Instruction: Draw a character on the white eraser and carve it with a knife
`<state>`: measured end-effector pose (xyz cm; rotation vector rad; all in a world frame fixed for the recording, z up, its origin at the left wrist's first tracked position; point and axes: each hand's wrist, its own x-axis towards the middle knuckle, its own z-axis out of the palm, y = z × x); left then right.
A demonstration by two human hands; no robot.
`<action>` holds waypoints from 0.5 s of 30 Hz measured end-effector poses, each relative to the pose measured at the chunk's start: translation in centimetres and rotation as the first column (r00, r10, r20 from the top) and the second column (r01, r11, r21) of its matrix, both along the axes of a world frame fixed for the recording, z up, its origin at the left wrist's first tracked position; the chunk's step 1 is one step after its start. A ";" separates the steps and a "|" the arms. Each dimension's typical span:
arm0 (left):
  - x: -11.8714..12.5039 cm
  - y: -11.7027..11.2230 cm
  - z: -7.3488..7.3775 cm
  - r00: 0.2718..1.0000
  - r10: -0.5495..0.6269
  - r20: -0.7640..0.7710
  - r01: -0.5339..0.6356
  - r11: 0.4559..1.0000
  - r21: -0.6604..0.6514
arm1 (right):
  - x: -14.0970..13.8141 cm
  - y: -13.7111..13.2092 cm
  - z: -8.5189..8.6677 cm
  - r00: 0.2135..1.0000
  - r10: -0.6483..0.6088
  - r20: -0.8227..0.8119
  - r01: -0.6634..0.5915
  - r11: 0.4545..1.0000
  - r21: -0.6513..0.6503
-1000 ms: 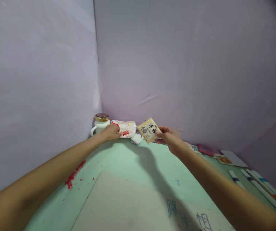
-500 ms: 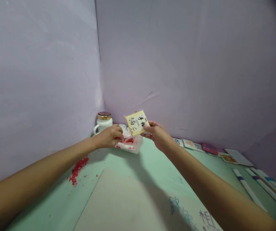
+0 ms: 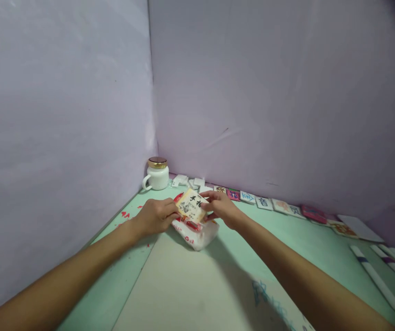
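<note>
My right hand [image 3: 220, 209] pinches a small square pale-yellow packet [image 3: 191, 205] printed with black characters and a drawing. The packet is tilted over the mouth of a white plastic bag [image 3: 197, 238] with red print. My left hand [image 3: 157, 215] is closed on the bag's left edge, its fingertips close to the packet's left corner. Red items show inside the bag's mouth, partly covered by the packet. The bag rests at the far end of a pale board [image 3: 169, 285].
A white mug [image 3: 158, 177] with a gold-rimmed lid stands in the corner. Small cards [image 3: 264, 202] with characters line the back wall. White marker pens [image 3: 378, 280] lie at the right. Red scraps [image 3: 125, 214] are scattered at the left. Coloured writing [image 3: 269, 301] marks the board.
My right hand has lowered the packet from above to the bag's mouth. My left hand has drawn the bag nearer, away from the mug and onto the board's far end. The view has shifted slightly.
</note>
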<state>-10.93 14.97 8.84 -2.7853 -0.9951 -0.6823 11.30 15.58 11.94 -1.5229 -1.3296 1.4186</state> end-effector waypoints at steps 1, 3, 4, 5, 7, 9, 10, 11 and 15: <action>-0.1 0.1 0.3 0.999 0.010 -0.031 -0.010 1.000 -0.009 | 0.2 0.0 0.0 1.000 0.022 0.008 -0.022 1.000 -0.016; -0.1 0.3 0.9 0.994 0.014 -0.105 -0.017 0.999 -0.029 | 0.5 0.2 -0.1 0.997 0.077 0.021 -0.076 0.997 -0.033; 0.0 0.4 1.3 0.989 0.009 -0.145 -0.015 0.999 -0.040 | 0.6 0.3 -0.2 0.994 0.108 0.029 -0.107 0.994 -0.036; 0.1 0.5 1.7 0.983 0.003 -0.185 -0.012 0.999 -0.049 | 0.7 0.4 -0.2 0.989 0.140 0.039 -0.138 0.990 -0.039; 0.4 0.7 2.5 0.966 -0.011 -0.257 -0.005 0.998 -0.063 | 0.6 0.6 -0.1 0.977 0.202 0.063 -0.200 0.979 -0.047; 0.9 0.9 3.1 0.951 -0.016 -0.308 -0.006 0.998 -0.070 | 0.4 0.7 0.0 0.960 0.263 0.097 -0.258 0.964 -0.060; 1.3 1.0 3.3 0.946 -0.015 -0.323 -0.009 0.997 -0.071 | 0.3 0.7 0.0 0.949 0.292 0.117 -0.286 0.956 -0.068; 1.6 1.1 3.4 0.943 -0.011 -0.332 -0.013 0.997 -0.071 | 0.2 0.7 0.1 0.937 0.320 0.140 -0.313 0.947 -0.073; 2.5 1.3 3.2 0.957 0.017 -0.290 -0.039 0.997 -0.073 | 0.0 0.7 0.2 0.869 0.434 0.237 -0.425 0.901 -0.091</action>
